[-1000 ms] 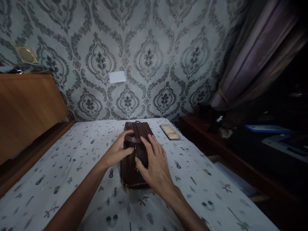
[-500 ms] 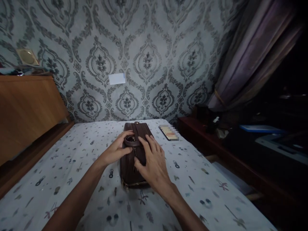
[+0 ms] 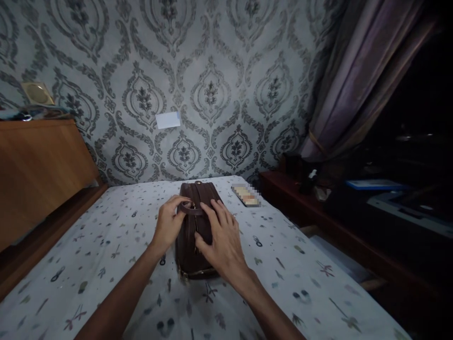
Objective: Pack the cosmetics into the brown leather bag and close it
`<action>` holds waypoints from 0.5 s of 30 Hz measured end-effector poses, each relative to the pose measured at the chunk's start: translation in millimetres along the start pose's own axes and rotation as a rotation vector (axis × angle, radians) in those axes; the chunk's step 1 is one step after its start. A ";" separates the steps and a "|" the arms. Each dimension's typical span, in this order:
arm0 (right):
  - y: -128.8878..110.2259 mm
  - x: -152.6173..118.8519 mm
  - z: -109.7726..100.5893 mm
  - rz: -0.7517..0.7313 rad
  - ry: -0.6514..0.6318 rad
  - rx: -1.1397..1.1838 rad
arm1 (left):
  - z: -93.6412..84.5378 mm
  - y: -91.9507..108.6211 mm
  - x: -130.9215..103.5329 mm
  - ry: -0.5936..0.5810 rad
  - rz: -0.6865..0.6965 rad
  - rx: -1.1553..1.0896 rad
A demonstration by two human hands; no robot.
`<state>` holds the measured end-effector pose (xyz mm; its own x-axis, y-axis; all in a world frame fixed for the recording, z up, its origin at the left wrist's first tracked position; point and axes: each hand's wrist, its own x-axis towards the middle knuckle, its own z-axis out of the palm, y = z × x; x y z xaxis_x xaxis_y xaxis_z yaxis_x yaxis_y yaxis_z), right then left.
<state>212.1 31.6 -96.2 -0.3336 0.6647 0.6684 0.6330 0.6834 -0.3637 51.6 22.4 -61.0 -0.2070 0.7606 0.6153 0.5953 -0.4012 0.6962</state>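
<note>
A dark brown leather bag with gold zippers lies on a white printed sheet. Its short carry handle arches over the top. On the bag's left side, my left hand pinches the left end of that handle between thumb and fingers. My right hand rests on the bag's right side with its fingers spread, fingertips by the handle's right end and thumb near the zipper. The palm hides part of the bag's right side.
A phone with a blurred screen lies on the sheet, right of the bag. To the left stands a wooden headboard or cabinet. At right are a dark red ledge and a curtain. Patterned wallpaper covers the wall behind.
My left thumb and fingers have drawn together onto the handle's left end. My right hand stays spread on the bag. The view has shifted slightly.
</note>
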 end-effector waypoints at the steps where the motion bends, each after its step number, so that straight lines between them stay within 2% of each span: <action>1: 0.0 0.1 0.1 0.003 -0.003 0.000 | 0.3 1.8 -1.2 -0.001 0.004 0.015; 15: -5.0 0.5 -2.9 0.027 -0.022 0.059 | -0.5 20.4 -18.4 -0.081 0.066 0.105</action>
<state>210.8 27.5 -92.2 -0.3330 0.6891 0.6436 0.5997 0.6815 -0.4194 67.2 0.0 -58.0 -0.1038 0.7748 0.6237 0.6842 -0.3995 0.6101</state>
